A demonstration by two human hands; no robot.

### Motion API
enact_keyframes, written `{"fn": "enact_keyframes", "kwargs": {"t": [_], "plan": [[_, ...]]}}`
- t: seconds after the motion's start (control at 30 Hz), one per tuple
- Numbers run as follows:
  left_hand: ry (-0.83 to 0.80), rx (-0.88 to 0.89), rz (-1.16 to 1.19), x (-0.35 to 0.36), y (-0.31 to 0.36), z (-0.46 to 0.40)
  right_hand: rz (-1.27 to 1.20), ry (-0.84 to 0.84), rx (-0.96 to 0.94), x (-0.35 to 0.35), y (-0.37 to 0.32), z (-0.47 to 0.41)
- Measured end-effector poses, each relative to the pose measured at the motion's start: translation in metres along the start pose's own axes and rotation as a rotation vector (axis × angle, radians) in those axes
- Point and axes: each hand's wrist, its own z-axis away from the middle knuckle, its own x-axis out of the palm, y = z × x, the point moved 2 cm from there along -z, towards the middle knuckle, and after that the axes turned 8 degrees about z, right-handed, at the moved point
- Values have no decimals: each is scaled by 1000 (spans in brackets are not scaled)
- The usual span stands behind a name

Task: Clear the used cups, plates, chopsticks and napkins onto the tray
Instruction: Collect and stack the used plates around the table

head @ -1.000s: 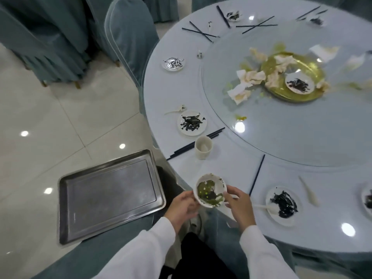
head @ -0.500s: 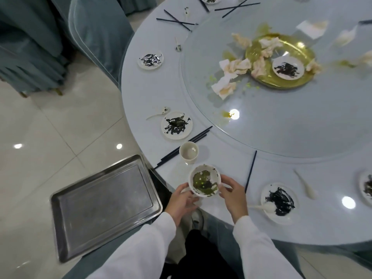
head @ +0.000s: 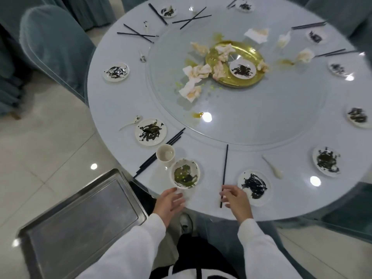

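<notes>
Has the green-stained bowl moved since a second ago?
Yes. The bowl was held off the table edge; now it sits on the table beside the cup, released.

We've got a big round counter (head: 251, 190) in pale blue with a glass turntable (head: 261, 121) in the middle, yellowish spills (head: 198, 114) smeared on the glass. Teal-covered chairs (head: 54, 43) sit around it, one just beside the left edge. Glossy tiled floor (head: 50, 141) underneath, ceiling lights reflecting off it.
</notes>
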Motion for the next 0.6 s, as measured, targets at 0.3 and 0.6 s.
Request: {"fn": "enact_keyframes", "kwargs": {"t": [0.3, 0.6], "plan": [[-97, -38, -167, -2, -20, 24, -183, 155, 315, -12, 34, 1], [-153, -9, -238, -16, -29, 34, -375, 228, 415, 6, 28, -5]]}}
